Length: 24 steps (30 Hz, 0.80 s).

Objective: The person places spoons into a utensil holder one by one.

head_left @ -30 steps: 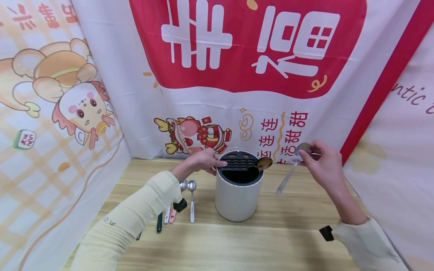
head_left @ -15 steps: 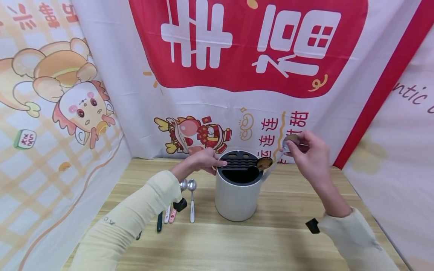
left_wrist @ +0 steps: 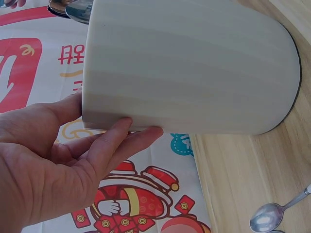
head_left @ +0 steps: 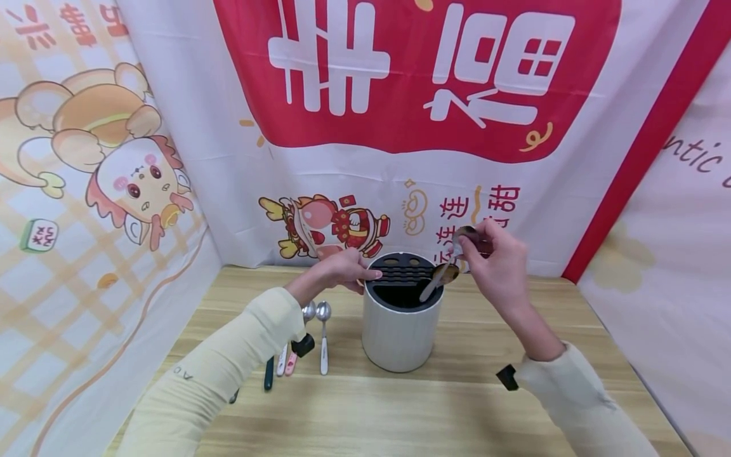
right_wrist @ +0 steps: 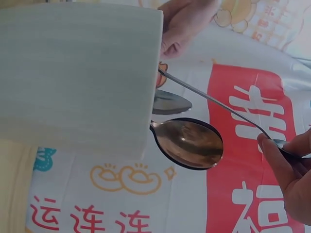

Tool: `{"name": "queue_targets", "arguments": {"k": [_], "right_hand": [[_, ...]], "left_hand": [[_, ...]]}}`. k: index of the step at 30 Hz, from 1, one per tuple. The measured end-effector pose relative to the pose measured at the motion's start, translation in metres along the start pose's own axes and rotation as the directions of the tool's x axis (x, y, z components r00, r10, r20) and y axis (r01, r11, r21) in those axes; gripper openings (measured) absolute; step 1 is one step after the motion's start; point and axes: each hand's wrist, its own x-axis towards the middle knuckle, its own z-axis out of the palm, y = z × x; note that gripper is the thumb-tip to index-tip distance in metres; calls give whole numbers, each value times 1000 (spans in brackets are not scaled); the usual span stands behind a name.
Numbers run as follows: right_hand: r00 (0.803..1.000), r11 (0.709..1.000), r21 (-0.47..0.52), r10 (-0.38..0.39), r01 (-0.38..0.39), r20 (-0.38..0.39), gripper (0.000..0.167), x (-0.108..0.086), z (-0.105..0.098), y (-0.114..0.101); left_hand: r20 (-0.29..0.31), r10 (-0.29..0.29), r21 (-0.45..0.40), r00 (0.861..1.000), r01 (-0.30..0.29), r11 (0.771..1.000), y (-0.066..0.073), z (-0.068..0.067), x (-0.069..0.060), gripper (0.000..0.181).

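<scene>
Your left hand [head_left: 342,270] grips the top edge of a white, ribbed, cylindrical holder [head_left: 400,343], thumb over its black slotted lid [head_left: 398,271]. Your right hand [head_left: 502,266] pinches a silver metal spoon [head_left: 432,286] by the bowl, its handle slanting down to the lid's large front gap. A bronze-coloured metal spoon [head_left: 450,274] pokes out just behind that handle. The holder stands on the wood-grain tabletop [head_left: 365,419]; to its left lies a white-handled metal spoon [head_left: 324,355].

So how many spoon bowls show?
5: one spoon in the right hand, brown spoon and silver spoon in the holder, two spoons on the table; left sleeve may hide others.
</scene>
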Motion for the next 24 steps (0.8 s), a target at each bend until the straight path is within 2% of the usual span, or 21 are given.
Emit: {"name": "queue_targets", "arguments": {"k": [6,17,24], "right_hand": [[998,997,-39,-62,61,0,10,-4,11,-2],[992,993,-12,-115,116,59,10,-17,30,2],[987,988,-26,-151,153,62,15,-24,38,6]], "left_hand": [[0,2,2,1000,-2,1000,-1,0,0,26],[9,0,3,1000,0,1000,-1,-1,1,27],[7,-1,7,1000,1,1000,-1,-1,1,26]]}}
